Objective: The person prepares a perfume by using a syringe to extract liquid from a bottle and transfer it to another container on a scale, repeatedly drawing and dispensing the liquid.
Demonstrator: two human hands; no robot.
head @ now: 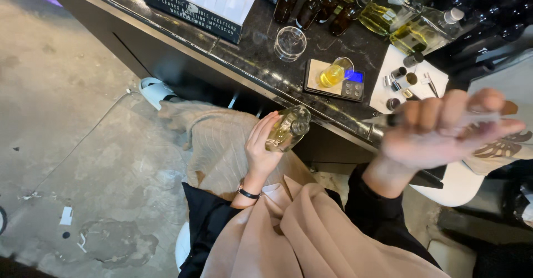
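Observation:
My left hand [261, 147] holds a clear glass bottle [287, 128] with pale yellow liquid, tilted on its side just below the edge of the dark counter [250, 50]. My right hand [444, 128] is blurred, raised to the right of it, with its fingers closed around a thin clear dropper-like tube [383, 120] whose dark tip points left toward the bottle. A small beaker of yellow liquid [334, 73] stands on a small digital scale [333, 81] on the counter above both hands.
An empty glass beaker [290, 43] sits left of the scale. Several amber and clear bottles [355, 6] line the back of the counter. Small caps and vials lie on a white sheet [408, 78]. A box of white cards [194, 6] stands at the left. Concrete floor [72, 144] below.

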